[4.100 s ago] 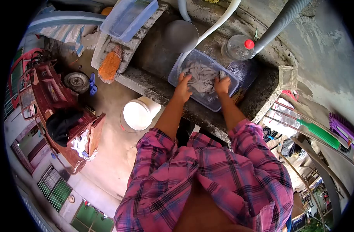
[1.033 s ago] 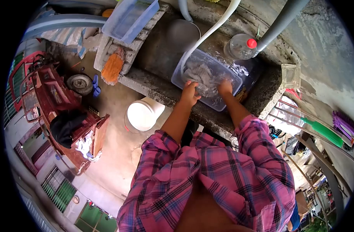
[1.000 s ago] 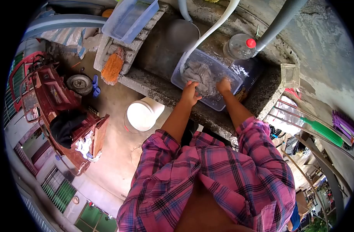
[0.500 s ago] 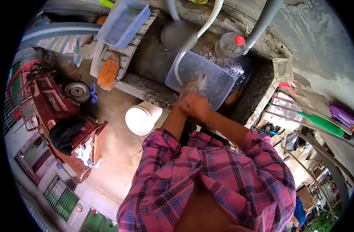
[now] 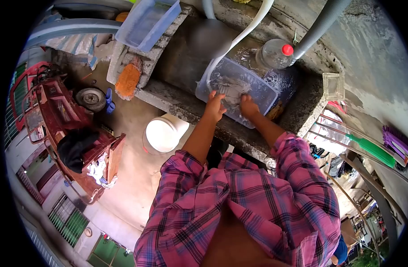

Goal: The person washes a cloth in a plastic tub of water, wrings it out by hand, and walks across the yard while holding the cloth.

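A wet grey cloth [image 5: 231, 90] lies bunched in the water of a clear plastic tub [image 5: 265, 103], which sits inside a concrete sink. At the cloth's left edge is my left hand [image 5: 214, 107], its fingers bent and apart, with nothing seen between them. My right hand [image 5: 248, 107] has its fingers curled together at the cloth's right edge, where they grip it. A white hose [image 5: 245, 33] runs down into the tub's left end, beside the cloth.
The concrete sink's rough rim [image 5: 177, 107] runs between me and the tub. A large clear bottle with a red cap [image 5: 275, 54] stands behind the tub. On the left ledge are a blue basin [image 5: 148, 26] and an orange brush [image 5: 128, 81]. A white bucket [image 5: 161, 135] stands on the floor.
My hands were together over the tub with the cloth bunched between them. Now they are apart, lower toward the tub's near side, and the cloth lies spread wider in the water.
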Motion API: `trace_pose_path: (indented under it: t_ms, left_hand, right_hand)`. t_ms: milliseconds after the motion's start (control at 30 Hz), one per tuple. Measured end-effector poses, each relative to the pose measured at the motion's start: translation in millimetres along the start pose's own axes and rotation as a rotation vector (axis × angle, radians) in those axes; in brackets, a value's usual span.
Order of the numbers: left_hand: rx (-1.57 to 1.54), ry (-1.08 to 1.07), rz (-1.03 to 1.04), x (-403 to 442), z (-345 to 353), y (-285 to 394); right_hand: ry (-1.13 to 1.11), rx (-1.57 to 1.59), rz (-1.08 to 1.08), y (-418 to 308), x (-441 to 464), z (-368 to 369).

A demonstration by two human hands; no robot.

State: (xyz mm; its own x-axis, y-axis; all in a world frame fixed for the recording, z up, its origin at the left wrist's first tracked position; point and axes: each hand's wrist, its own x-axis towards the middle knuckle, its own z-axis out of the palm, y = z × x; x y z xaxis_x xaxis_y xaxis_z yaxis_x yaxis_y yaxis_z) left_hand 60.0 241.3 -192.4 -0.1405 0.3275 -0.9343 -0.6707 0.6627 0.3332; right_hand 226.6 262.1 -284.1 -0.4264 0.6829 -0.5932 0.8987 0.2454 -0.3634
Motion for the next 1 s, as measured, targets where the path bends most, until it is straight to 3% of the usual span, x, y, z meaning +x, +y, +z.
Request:
trace_pose_path:
  t_ms: [100, 133, 233, 267, 300, 367, 433, 533, 700, 767, 833, 900, 967, 1000]
  left_hand:
    - [-0.037, 0.017, -0.023, -3.6, 2.1, -1.4]
    - [-0.045, 0.016, -0.038, -3.0, 2.9, -3.5]
    - [-0.053, 0.097, -0.154, -11.7, 20.8, 1.4]
    - [-0.056, 0.137, -0.209, -15.6, 29.6, 3.8]
    - [-0.144, -0.012, -0.231, -16.9, 30.9, 3.5]
    - [-0.325, -0.306, -0.268, -17.1, 26.4, 6.4]
    - [-0.346, -0.407, -0.28, -24.8, 21.8, 8.6]
    - [-0.399, -0.49, -0.308, -10.5, 13.0, 0.5]
    - [-0.116, -0.409, -0.079, 29.4, 4.7, -16.7]
    - [-0.105, -0.285, -0.008, 14.4, 13.0, -15.8]
    - [-0.099, -0.165, 0.059, 5.6, 17.9, -17.4]
    - [-0.239, -0.274, 0.02, 17.5, 16.9, -19.2]
    - [-0.279, -0.26, 0.044, 27.3, 4.9, -16.5]
    - [-0.252, -0.198, 0.087, 31.6, -2.6, -11.7]
  right_hand:
    - [-0.285, 0.093, 0.12, 17.1, 8.7, -43.5]
    - [-0.106, 0.12, 0.176, 27.1, 16.9, -23.1]
    - [0.277, 0.285, -0.211, 8.7, 6.4, -41.0]
    - [0.308, 0.515, -0.324, -7.2, -10.4, -57.4]
    - [0.326, 0.749, -0.432, -29.1, -40.2, -77.5]
    - [0.129, 0.919, -0.488, -68.3, -99.3, -134.9]
    - [-0.023, 1.022, -0.441, -90.0, -135.8, -159.7]
    - [0.104, 0.91, -0.671, -115.3, -148.6, -168.9]
    - [0.158, 0.24, -0.471, -93.7, -96.6, -112.6]
    - [0.479, 0.461, -0.489, -66.7, -66.8, -90.7]
    - [0.353, 0.555, -0.274, -58.5, -55.8, -98.1]
    - [0.278, 0.621, 0.023, -39.1, -35.7, -96.4]
    - [0.505, 0.713, -0.035, -12.8, -29.0, -105.0]
    - [0.493, 0.704, 0.095, -1.1, -17.7, -96.3]
